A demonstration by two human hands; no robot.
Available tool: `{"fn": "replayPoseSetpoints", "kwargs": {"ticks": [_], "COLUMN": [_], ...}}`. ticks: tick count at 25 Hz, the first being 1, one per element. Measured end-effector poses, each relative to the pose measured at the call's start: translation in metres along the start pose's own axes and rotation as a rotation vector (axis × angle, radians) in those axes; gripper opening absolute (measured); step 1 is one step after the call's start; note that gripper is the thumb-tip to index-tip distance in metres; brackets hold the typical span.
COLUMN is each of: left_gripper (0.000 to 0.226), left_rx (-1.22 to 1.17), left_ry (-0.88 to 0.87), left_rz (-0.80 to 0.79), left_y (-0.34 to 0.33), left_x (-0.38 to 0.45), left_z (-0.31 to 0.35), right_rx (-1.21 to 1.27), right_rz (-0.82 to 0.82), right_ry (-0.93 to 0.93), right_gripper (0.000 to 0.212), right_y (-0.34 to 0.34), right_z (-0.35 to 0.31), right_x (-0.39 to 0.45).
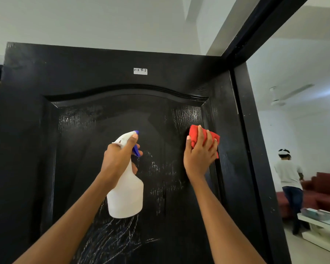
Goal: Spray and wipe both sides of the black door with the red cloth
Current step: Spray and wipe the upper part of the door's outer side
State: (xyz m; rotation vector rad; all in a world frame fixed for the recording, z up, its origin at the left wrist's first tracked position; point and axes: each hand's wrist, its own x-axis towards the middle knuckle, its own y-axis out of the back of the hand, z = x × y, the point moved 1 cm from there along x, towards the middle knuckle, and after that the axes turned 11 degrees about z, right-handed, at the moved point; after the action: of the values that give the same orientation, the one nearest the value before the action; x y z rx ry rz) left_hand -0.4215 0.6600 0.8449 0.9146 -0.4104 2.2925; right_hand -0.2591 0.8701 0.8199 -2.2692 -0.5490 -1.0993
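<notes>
Black panelled door [107,73], streaked wet, with white label [140,71] near its top. Left hand [118,159] grips the white spray bottle [126,195]; right hand [199,155], fingers spread, presses the red cloth [195,135] against the panel's right edge. Beyond the doorway: another person [290,180], red sofa [324,191], both blurred.

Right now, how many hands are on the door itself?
1. The right hand presses the red cloth on the black door, near its right edge. The left hand holds a white spray bottle off it.
</notes>
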Motion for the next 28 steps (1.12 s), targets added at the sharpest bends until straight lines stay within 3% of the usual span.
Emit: {"fn": "replayPoseSetpoints", "kwargs": {"ticks": [2, 5, 12, 15, 17, 20, 25, 28], "left_gripper": [0.041, 0.04, 0.042, 0.044, 0.043, 0.044, 0.044, 0.042], "left_rx": [-0.003, -0.005, 0.047, 0.074, 0.066, 0.051, 0.047, 0.049], "left_ry": [0.005, 0.01, 0.017, 0.036, 0.056, 0.078, 0.105, 0.106], "left_rz": [0.017, 0.072, 0.193, 0.214, 0.187, 0.111, 0.033, 0.038], "left_y": [0.017, 0.053, 0.171, 0.195, 0.198, 0.183, 0.146, 0.133], "left_x": [0.005, 0.015, 0.018, 0.01, 0.005, -0.003, -0.013, -0.015], "left_z": [0.0, 0.001, -0.016, -0.029, -0.034, -0.037, -0.042, -0.047], "right_rx": [0.012, 0.047, 0.194, 0.264, 0.287, 0.188, -0.034, -0.084], "right_rz": [0.033, 0.04, -0.132, -0.225, -0.223, -0.132, -0.14, -0.121], "right_ry": [-0.078, 0.022, 0.626, 1.006, 1.129, 0.931, 0.344, 0.004], "right_gripper": [0.056, 0.054, 0.057, 0.057, 0.054, 0.053, 0.062, 0.065], "right_y": [-0.01, -0.029, -0.059, -0.049, -0.039, -0.023, 0.014, 0.026], "right_z": [-0.036, -0.108, -0.259, -0.25, -0.217, -0.153, -0.025, 0.0], "right_x": [0.003, -0.002, -0.067, -0.102, -0.1, -0.068, -0.025, -0.05]}}
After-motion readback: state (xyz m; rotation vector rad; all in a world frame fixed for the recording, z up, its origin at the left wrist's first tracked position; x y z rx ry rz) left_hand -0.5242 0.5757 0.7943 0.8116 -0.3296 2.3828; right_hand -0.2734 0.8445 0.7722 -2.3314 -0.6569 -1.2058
